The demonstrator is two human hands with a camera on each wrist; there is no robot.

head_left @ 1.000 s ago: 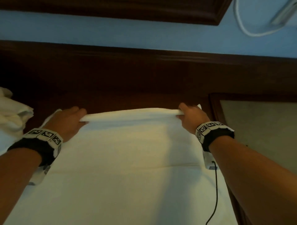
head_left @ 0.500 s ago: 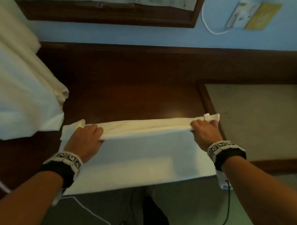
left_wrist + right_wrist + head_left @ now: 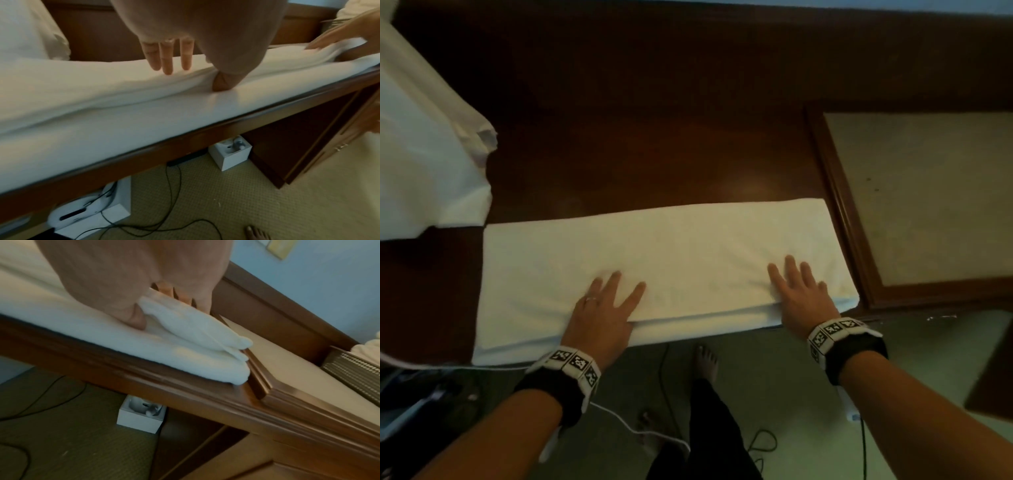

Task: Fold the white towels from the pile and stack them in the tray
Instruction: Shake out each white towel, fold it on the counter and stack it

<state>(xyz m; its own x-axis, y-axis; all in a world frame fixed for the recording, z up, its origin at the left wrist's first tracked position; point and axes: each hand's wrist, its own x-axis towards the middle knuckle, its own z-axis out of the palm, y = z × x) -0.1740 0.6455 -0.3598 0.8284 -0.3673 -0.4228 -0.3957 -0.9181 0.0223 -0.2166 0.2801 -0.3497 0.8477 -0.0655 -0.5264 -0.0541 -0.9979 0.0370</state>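
A white towel (image 3: 664, 260), folded into a long double strip, lies along the front edge of the dark wooden table (image 3: 654, 120). My left hand (image 3: 606, 308) rests flat on its near middle with straight, spread fingers (image 3: 167, 55); its thumb (image 3: 221, 82) presses at the layer edge. My right hand (image 3: 799, 294) lies flat on the towel's right end, its fingers (image 3: 180, 295) on the top layer and its thumb (image 3: 135, 319) at the fold's edge. The pile of white towels (image 3: 424, 154) sits at the left. A woven tray (image 3: 353, 373) holding white cloth shows at the far right.
A beige panel with a raised wooden frame (image 3: 914, 198) adjoins the towel's right end. Below the table edge there are carpet, black cables (image 3: 172, 203), white boxes (image 3: 230, 154) and a bare foot (image 3: 705, 359). A white cable (image 3: 619, 418) trails from my left wrist.
Both hands pinched the towel's far edge and drew it toward me over the near half. They have let go and now lie flat on the folded strip.
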